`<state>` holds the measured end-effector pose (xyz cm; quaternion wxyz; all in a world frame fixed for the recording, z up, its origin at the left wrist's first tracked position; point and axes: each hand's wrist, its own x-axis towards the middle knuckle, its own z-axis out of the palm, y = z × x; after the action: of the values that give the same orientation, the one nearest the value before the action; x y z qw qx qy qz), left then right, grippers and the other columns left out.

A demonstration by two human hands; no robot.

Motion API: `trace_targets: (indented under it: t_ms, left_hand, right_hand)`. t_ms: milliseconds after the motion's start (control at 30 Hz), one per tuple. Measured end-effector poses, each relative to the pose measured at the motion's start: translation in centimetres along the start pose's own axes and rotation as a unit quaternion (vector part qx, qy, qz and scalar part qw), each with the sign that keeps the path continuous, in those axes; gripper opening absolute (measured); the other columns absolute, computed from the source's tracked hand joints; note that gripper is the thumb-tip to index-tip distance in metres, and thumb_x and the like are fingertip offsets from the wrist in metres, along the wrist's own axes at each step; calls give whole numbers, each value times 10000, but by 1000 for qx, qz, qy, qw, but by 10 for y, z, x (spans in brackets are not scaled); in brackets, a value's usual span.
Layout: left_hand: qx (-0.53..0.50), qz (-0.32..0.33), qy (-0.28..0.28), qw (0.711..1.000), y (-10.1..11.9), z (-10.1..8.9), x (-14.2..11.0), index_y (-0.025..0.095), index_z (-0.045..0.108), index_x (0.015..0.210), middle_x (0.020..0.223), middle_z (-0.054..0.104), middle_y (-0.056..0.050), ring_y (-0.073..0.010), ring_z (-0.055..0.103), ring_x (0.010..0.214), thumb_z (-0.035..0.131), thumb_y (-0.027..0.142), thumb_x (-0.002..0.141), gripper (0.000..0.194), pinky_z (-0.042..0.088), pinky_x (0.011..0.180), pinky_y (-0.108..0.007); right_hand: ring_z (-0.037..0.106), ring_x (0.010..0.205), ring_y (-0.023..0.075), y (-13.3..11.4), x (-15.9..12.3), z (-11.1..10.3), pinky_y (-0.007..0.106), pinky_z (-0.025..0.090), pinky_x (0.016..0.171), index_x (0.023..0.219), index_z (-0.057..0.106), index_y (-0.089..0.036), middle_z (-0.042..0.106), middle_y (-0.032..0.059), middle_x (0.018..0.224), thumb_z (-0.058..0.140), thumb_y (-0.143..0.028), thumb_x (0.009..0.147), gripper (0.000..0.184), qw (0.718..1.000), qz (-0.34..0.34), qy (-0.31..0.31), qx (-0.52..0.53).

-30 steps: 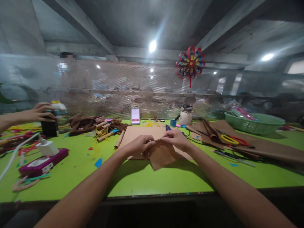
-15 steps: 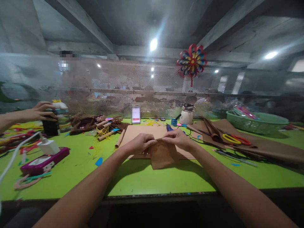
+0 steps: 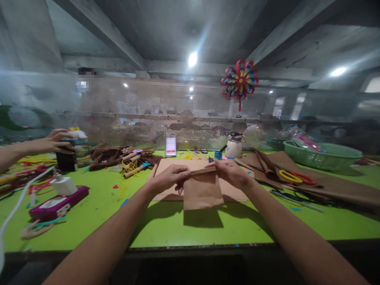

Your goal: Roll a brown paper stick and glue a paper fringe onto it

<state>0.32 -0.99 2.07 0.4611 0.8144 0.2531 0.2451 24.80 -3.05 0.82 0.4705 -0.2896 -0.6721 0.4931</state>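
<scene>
Now that my left hand [image 3: 175, 175] and right hand [image 3: 233, 172] have spread apart, the brown paper [image 3: 203, 193] hangs flatter over the green counter [image 3: 160, 233]. Each grip is pinched on its top fold, so I guess that edge is easier to keep straight

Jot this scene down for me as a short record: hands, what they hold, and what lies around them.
Left hand: pinching the left end of a folded strip atop a small brown paper piece
Right hand: gripping the strip's right end
Surface: bright green table
Beneath the hands: flat tan sheets
Right side: scissors with yellow and red handles, oval green plastic basket
Left side: purple power strip, another person's hand at a black object
</scene>
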Motion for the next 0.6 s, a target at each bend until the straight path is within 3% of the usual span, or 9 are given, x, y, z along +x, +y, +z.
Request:
trace_targets:
  t_ms: [100, 233, 367, 533, 600]
  left_hand:
    - [-94, -8, -44, 995, 4, 5, -3, 149, 493, 741, 510, 499, 37, -72, 474, 391, 489, 445, 822, 306, 350, 397, -190]
    - [-193, -48, -115, 973, 0, 15, -3, 142, 518, 744, 531, 492, 33, -60, 448, 391, 564, 414, 780, 278, 365, 402, -190]
    - [-241, -74, -162, 954, -3, 22, -3, 145, 553, 772, 546, 505, 31, -69, 460, 410, 630, 376, 736, 246, 421, 454, -221]
    - [-215, -98, -222, 946, 3, 30, -4, 168, 613, 903, 578, 572, -7, -123, 542, 503, 614, 445, 727, 328, 444, 508, -257]
    - [-150, -84, -200, 965, 4, 31, -4, 163, 635, 938, 641, 613, -36, -139, 558, 571, 609, 449, 725, 358, 442, 538, -262]
  right_hand:
    - [564, 717, 130, -5, -2, 2, 283, 466, 695, 1021, 639, -154, 627, 65, 830, 595, -409, 770, 361, 998, -12, -3, 54]
    - [572, 832, 154, -15, -10, 19, 285, 472, 741, 1141, 581, -198, 619, 66, 946, 713, -283, 671, 496, 993, -10, -115, 30]
    - [570, 845, 162, -25, -16, 30, 290, 472, 751, 988, 661, -155, 605, 73, 929, 709, -272, 677, 336, 980, -38, -197, 0]
    - [569, 721, 141, -30, -17, 35, 278, 488, 661, 809, 686, -132, 575, 54, 819, 710, -284, 674, 206, 981, -71, -179, -22]
    - [565, 666, 134, -27, -17, 37, 282, 487, 621, 806, 676, -127, 580, 51, 789, 701, -298, 682, 213, 983, -57, -172, -11]
